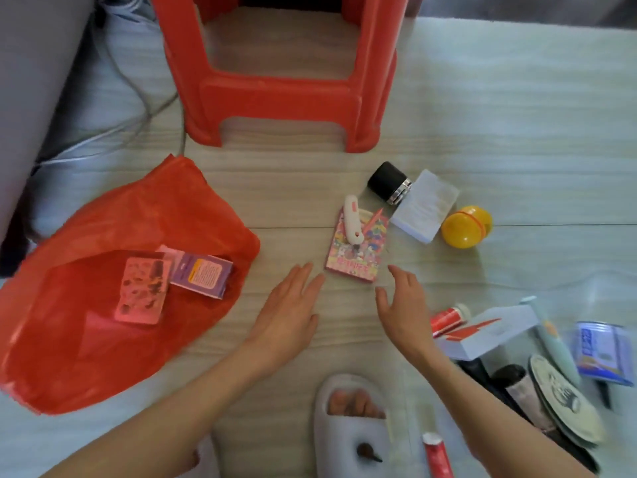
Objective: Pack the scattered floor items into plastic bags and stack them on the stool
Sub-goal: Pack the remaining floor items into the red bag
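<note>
Closest to the lens, a grey slipper (351, 429) with toes showing sits at the bottom edge, between the two forearms. Far left, a red plastic bag (103, 305) lies open on the floor, already holding a pink patterned card (143, 291) and a purple box (203, 276). Behind it stands the red stool (286, 94), its seat out of view.

Next comes the left hand (289, 312), fingers straight and spread, holding nothing, fingertips near the lower left corner of a pink booklet (356, 250). A white utility knife (353, 219) lies on the booklet. The booklet lies just ahead of both hands, its long axis running away from the person, slightly tilted. The right hand (401, 305) hovers just beside its lower right corner, fingers loosely curved and empty. Both hands flank it about equally, so I judge a two-handed lift toward the bag is coming.

Further right lie a black cap-shaped jar (387, 181), a white pad (425, 210), and a yellow ball (465, 227).
</note>
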`<state>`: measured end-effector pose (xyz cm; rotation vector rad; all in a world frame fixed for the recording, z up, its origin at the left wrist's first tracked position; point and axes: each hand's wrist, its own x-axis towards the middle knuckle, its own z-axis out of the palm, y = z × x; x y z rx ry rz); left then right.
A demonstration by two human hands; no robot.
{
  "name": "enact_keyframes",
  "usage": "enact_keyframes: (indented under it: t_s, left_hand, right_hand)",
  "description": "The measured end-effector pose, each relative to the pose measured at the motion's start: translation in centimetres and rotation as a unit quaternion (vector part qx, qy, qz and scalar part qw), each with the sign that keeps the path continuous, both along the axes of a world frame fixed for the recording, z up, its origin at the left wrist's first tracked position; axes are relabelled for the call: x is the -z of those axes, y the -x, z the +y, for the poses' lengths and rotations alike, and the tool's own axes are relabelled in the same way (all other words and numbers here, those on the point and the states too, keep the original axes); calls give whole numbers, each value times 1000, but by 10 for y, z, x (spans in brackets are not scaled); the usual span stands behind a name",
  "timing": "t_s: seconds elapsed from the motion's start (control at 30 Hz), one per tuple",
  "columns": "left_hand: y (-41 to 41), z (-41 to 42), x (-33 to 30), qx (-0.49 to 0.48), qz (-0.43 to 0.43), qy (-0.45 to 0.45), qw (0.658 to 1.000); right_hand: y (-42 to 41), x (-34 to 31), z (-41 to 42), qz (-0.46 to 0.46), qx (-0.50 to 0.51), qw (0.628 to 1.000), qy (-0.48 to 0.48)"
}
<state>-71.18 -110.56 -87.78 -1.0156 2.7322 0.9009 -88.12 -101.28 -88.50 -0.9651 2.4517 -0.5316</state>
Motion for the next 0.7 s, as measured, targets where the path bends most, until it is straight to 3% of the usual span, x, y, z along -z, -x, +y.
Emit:
enact_keyframes:
  t_s: [0.13, 0.37, 0.53, 0.7]
  left_hand:
    - [51, -36, 11, -68, 29, -47, 996]
    - [118, -63, 27, -135, -4, -70, 988]
    - [144, -51, 39, 1, -64, 54, 996]
    - [148, -46, 51, -22, -113, 8, 993]
  right_hand:
    - [38, 5, -25, 17, 27, 999, 0]
    - [102, 8, -30, 137, 35, 989, -52]
    - [116, 14, -48, 152, -63, 985, -53]
    - [109, 37, -59, 74, -67, 982, -158]
